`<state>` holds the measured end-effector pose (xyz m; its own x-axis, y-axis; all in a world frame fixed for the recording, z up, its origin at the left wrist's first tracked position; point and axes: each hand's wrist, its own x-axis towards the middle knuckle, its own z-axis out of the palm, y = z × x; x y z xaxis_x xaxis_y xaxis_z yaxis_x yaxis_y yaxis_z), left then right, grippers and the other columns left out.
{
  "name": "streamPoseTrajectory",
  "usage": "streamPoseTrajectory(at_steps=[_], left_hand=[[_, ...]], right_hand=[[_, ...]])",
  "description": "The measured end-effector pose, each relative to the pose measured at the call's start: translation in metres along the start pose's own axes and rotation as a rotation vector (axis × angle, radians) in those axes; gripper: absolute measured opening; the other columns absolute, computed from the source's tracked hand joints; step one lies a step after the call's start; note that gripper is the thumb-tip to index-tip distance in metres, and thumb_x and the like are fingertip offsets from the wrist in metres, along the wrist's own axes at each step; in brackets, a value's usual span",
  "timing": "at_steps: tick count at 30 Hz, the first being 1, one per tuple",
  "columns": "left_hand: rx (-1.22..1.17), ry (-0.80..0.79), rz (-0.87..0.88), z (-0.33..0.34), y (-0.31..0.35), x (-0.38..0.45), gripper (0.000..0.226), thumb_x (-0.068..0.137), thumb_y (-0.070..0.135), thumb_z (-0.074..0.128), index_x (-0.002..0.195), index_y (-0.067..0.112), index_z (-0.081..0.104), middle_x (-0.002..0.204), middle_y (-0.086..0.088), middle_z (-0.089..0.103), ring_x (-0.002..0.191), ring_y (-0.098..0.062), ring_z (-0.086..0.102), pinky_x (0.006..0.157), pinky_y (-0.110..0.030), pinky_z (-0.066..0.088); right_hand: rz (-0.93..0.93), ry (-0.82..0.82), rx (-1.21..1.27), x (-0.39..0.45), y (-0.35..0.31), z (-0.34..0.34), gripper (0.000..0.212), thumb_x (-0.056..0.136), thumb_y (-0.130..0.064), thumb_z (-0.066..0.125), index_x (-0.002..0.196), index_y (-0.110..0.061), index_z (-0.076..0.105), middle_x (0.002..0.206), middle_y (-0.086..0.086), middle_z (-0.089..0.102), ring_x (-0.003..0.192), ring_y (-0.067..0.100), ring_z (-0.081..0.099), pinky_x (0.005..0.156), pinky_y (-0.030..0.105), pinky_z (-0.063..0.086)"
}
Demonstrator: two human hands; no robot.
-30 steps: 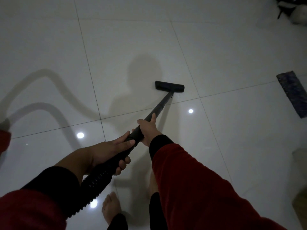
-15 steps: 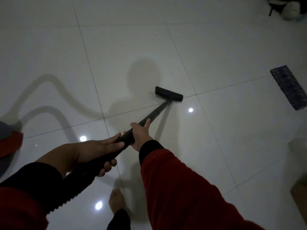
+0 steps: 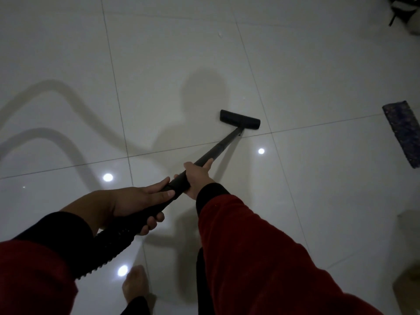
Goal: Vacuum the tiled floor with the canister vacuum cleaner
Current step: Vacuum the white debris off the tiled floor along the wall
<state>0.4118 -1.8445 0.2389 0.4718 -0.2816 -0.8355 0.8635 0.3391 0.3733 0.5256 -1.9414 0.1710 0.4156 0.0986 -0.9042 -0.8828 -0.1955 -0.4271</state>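
Fingers (image 3: 152, 220) of the left hand (image 3: 134, 203) curl under the black wand (image 3: 218, 148) where it meets the ribbed hose (image 3: 109, 248), clamped round it with the thumb laid along the top. Just ahead, the right hand (image 3: 197, 176) wraps the wand too, its fingers closed on the tube from the far side and the thumb pointing up the shaft. Both red sleeves reach in from below, and 1 bare foot (image 3: 135, 285) stands on the tiled floor (image 3: 318, 76) under the hose. From the 2 hands the wand slopes forward and to the right, down to the floor head (image 3: 239, 119), which sits flat on a pale tile just beyond a grout line. Small white specks (image 3: 220, 34) lie further out on the tile ahead, so the stroke probably needs to carry on that way. To do it well, I judge the head should stay flat on the tile, pushed in slow straight overlapping passes. A dark mop pad (image 3: 403, 133) lies well off to the right, clear of the head for now. The canister itself is out of sight.
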Motion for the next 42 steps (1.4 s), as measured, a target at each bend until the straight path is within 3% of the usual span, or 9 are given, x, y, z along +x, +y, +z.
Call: streamPoseTrajectory(at_steps=[7,10,11,14,20,25,28,36,42], left_hand=[[-0.108,0.0,0.005,0.017,0.068,0.048,0.064,0.089,0.038,0.056,0.141,0.055,0.023,0.066,-0.007,0.048,0.042,-0.011,0.044,0.041,-0.021,0.044],[-0.135,-0.024,0.018,0.016,0.106,0.058,0.095,0.059,0.052,0.079,0.138,0.059,0.026,0.063,-0.006,0.05,0.043,-0.012,0.044,0.042,-0.022,0.044],[-0.129,-0.018,0.017,0.015,0.118,0.061,0.095,0.059,0.052,0.079,0.138,0.059,0.025,0.063,-0.006,0.05,0.043,-0.012,0.044,0.042,-0.022,0.044],[-0.123,0.036,0.027,0.014,0.152,0.069,0.063,0.089,0.04,0.055,0.141,0.056,0.023,0.068,-0.007,0.046,0.043,-0.011,0.042,0.042,-0.021,0.043],[-0.14,0.052,0.057,-0.004,0.205,0.079,0.053,0.094,0.038,0.047,0.139,0.057,0.024,0.072,-0.007,0.045,0.044,-0.011,0.043,0.043,-0.021,0.043],[-0.155,0.063,0.088,-0.043,0.248,0.094,0.055,0.093,0.041,0.048,0.139,0.058,0.024,0.071,-0.007,0.046,0.044,-0.01,0.044,0.043,-0.022,0.045],[-0.195,0.068,0.11,-0.074,0.277,0.107,0.054,0.094,0.04,0.047,0.139,0.057,0.026,0.07,-0.007,0.048,0.043,-0.011,0.045,0.041,-0.022,0.044],[-0.198,0.035,0.149,-0.17,0.384,0.129,0.055,0.096,0.037,0.046,0.142,0.055,0.021,0.067,-0.007,0.049,0.044,-0.011,0.047,0.042,-0.023,0.047],[-0.167,0.041,0.121,-0.245,0.467,0.112,0.057,0.096,0.037,0.046,0.144,0.053,0.019,0.07,-0.007,0.048,0.042,-0.01,0.046,0.041,-0.022,0.044]], right_hand=[[-0.012,-0.065,-0.092,0.047,-0.081,-0.02,0.09,0.095,-0.012,0.045,0.143,-0.054,-0.018,0.12,0.013,0.052,0.075,0.021,0.063,0.07,0.04,0.054],[-0.001,-0.104,-0.1,0.061,-0.121,-0.018,0.091,0.095,-0.012,0.046,0.142,-0.056,-0.019,0.126,0.012,0.05,0.076,0.021,0.064,0.069,0.039,0.055],[0.003,-0.115,-0.1,0.065,-0.134,-0.016,0.091,0.095,-0.012,0.046,0.142,-0.056,-0.018,0.13,0.011,0.048,0.076,0.02,0.064,0.066,0.037,0.055],[0.016,-0.141,-0.1,0.077,-0.166,-0.011,0.091,0.095,-0.012,0.047,0.142,-0.056,-0.018,0.132,0.013,0.046,0.074,0.021,0.063,0.06,0.035,0.054],[0.024,-0.176,-0.162,0.105,-0.219,0.015,0.091,0.096,-0.013,0.048,0.142,-0.056,-0.018,0.116,0.01,0.049,0.077,0.021,0.064,0.07,0.037,0.055],[0.006,-0.205,-0.197,0.136,-0.262,0.057,0.092,0.096,-0.014,0.049,0.142,-0.056,-0.019,0.113,0.009,0.048,0.076,0.021,0.064,0.074,0.04,0.055],[-0.018,-0.218,-0.214,0.159,-0.291,0.088,0.092,0.096,-0.015,0.05,0.142,-0.055,-0.019,0.1,0.007,0.05,0.078,0.022,0.065,0.076,0.04,0.055],[-0.049,-0.157,-0.238,0.206,-0.389,0.185,0.092,0.097,-0.016,0.053,0.143,-0.054,-0.017,0.127,0.013,0.049,0.074,0.021,0.063,0.06,0.033,0.054],[-0.038,-0.139,-0.178,0.222,-0.453,0.265,0.093,0.097,-0.014,0.052,0.143,-0.054,-0.019,0.132,0.015,0.047,0.076,0.021,0.062,0.075,0.039,0.052]])
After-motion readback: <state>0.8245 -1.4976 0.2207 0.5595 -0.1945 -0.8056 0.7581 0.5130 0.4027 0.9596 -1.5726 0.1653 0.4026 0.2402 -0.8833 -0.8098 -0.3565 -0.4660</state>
